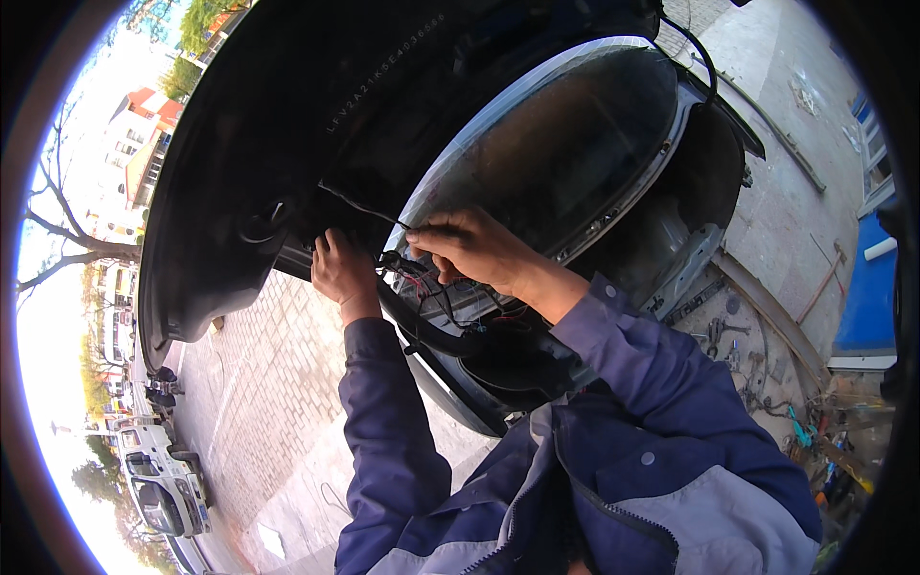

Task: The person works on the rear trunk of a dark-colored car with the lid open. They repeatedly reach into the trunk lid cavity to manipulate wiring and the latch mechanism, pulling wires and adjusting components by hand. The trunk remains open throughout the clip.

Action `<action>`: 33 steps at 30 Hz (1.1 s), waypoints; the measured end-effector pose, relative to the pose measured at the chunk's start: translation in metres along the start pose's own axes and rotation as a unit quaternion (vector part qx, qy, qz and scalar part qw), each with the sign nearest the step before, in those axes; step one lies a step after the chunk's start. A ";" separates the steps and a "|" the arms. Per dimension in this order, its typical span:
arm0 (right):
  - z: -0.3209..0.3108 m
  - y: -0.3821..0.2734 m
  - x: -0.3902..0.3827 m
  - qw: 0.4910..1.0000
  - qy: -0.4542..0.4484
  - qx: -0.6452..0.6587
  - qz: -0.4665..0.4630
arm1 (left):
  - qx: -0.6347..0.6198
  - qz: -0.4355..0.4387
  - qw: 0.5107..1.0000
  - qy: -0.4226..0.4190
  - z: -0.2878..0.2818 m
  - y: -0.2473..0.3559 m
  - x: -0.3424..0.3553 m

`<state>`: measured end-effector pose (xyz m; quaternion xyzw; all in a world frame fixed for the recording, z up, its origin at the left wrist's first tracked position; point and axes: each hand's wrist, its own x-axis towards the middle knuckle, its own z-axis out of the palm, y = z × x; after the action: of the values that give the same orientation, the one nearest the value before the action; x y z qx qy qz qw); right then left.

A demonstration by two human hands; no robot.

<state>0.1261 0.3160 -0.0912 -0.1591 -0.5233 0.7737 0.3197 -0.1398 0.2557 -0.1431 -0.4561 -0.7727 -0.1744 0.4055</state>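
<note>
Right hand (479, 251) pinches one black wire (369, 208); left hand (343, 275), grip unclear, sits by the lower edge of one black lid (278, 125).

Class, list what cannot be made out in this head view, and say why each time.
All in the head view:
- What the left hand's fingertips touch: hidden by the hand itself and deep shadow.
- Where the thin black cable runs past the right hand's fingertips: covered by that hand.
- The blue object at right: cut off by the dark lens rim.
- Small items on the ground: too small to identify.
</note>
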 end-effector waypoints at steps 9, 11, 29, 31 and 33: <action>0.012 -0.017 -0.006 0.999 -0.035 -0.016 -0.030 | -0.046 -0.005 0.999 -0.005 0.005 -0.002 -0.019; 0.012 -0.018 -0.008 0.999 -0.021 -0.020 -0.015 | -0.071 -0.031 0.997 0.021 0.000 0.002 -0.029; 0.021 0.000 -0.007 1.000 0.001 -0.007 -0.007 | -0.071 0.003 0.992 -0.100 -0.007 -0.006 -0.033; 0.027 0.002 -0.007 1.000 0.007 -0.007 -0.017 | -0.064 0.003 0.991 -0.121 -0.007 -0.004 -0.031; 0.031 0.003 -0.008 1.000 0.012 -0.006 -0.021 | -0.097 -0.013 0.992 -0.084 -0.011 -0.002 -0.035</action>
<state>0.1129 0.2884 -0.0818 -0.1592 -0.5277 0.7616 0.3408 -0.1278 0.2278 -0.1642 -0.4960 -0.7894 -0.2152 0.2908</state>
